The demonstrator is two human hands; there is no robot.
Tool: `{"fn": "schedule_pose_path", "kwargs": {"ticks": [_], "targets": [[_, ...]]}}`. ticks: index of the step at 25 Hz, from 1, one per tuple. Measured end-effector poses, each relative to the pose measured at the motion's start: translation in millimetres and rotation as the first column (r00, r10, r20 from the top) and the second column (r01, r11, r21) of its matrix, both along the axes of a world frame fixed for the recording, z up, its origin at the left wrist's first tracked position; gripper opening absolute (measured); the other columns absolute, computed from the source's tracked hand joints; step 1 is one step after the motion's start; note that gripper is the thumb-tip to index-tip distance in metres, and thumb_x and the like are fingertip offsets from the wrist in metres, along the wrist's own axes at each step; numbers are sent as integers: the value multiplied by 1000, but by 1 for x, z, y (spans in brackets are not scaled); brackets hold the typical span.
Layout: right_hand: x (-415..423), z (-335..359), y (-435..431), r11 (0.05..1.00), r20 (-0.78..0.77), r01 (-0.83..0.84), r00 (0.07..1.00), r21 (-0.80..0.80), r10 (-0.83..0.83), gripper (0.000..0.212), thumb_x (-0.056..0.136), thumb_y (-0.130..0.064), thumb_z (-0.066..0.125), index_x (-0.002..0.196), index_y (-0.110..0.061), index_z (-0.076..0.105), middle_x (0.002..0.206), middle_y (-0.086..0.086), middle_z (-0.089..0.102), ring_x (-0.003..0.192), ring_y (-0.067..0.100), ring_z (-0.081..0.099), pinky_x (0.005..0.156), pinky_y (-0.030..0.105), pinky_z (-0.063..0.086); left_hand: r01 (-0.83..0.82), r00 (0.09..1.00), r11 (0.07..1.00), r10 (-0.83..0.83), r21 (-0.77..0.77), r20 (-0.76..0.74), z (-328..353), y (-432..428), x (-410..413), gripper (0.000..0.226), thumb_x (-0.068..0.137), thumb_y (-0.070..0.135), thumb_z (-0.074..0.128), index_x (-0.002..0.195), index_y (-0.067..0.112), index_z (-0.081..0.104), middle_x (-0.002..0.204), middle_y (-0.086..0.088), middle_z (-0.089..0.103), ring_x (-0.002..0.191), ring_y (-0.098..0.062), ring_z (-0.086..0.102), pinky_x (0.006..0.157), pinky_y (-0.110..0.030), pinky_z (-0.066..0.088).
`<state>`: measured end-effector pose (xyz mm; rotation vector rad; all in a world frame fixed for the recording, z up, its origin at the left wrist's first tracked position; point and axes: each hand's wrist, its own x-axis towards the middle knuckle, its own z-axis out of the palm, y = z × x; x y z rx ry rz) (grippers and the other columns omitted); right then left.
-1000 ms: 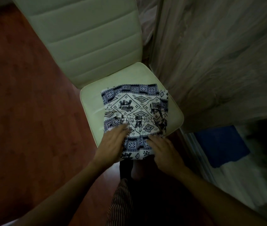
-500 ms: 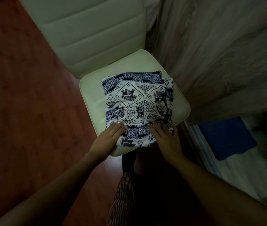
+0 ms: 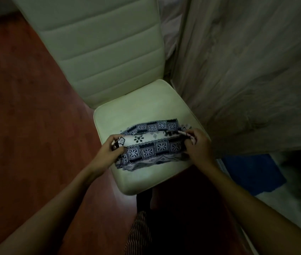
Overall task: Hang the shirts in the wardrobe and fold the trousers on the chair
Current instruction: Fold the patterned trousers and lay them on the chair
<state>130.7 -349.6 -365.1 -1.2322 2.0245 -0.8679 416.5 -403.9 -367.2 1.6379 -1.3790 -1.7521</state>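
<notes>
Trousers (image 3: 151, 144) in a blue-and-white print lie folded into a narrow band on the front half of the cream chair seat (image 3: 136, 111), at the middle of the frame. The left hand (image 3: 107, 153) pinches the band's left end, fingers curled round the cloth. The right hand (image 3: 199, 146) pinches its right end likewise. Red-brown floor (image 3: 26, 107) fills the left of the frame, and a grey wood-grain panel (image 3: 247, 70) stands at upper right.

The chair (image 3: 142, 107) seat's far half lies bare behind the trousers (image 3: 151, 144); its backrest and the wooden panel (image 3: 247, 70) (right side) hem it in.
</notes>
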Motion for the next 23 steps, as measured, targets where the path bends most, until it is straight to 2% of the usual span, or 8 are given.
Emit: {"fn": "schedule_pose_path", "kwargs": {"ticks": [4,7,9,12,15,19,21,23], "targets": [[0,-4,-51,992,111,95,988,82,-103,14,90,-6,54,102,-8,61,94,4,59,90,23,58,70,26,42,-199,976,980,196,14,90,-10,-26,-18,28,94,26,56,117,13,46,61,-5,41,51,-17,36,47,-26,31],[0,-16,-72,976,234,189,949,111,-210,22,93,-19,55,113,-11,54,103,5,57,99,27,59,81,41,53,-347,936,937,342,48,86,-18,-44,-26,48,92,41,54,130,14,40,88,-10,61,74,-19,56,66,-29,44],[4,-19,-72,975,147,168,971,147,-190,44,94,-39,50,130,-15,43,123,10,52,113,29,53,92,50,48,-347,937,932,339,103,90,-20,-50,-26,59,89,47,56,136,19,33,110,-11,62,93,-19,61,80,-31,49],[13,-27,-50,986,-161,26,987,166,1,67,91,-48,49,146,-19,23,148,13,30,133,31,33,108,49,31,-263,963,960,255,96,87,-18,-37,-29,57,85,33,68,132,25,35,99,2,61,81,-10,60,66,-22,51],[15,-38,-37,934,-178,-4,981,357,72,77,89,-57,46,149,-25,12,155,11,16,138,33,24,111,50,23,-283,949,959,275,27,154,-30,-16,-26,47,80,18,74,116,26,45,97,8,57,90,-15,60,83,-35,53],[4,-49,-37,817,-136,-5,985,577,103,61,92,-55,42,144,-24,32,154,9,18,137,34,26,111,48,24,-280,913,960,259,21,316,-56,-9,-17,21,80,14,67,78,23,49,77,-6,62,78,-26,61,83,-54,52],[1,-50,-39,825,-130,40,991,564,41,55,91,-52,47,135,-18,47,149,9,26,133,32,31,109,45,27,-288,889,952,227,100,399,-59,-11,-18,12,78,22,64,82,18,54,84,-9,65,85,-29,63,85,-51,52],[0,-48,-44,857,-85,162,987,489,-139,56,88,-53,53,128,-15,51,140,11,37,126,31,41,106,45,33,-357,830,928,263,107,491,-57,-20,-20,39,71,40,62,96,11,60,101,-13,67,93,-30,62,86,-45,53]]}}
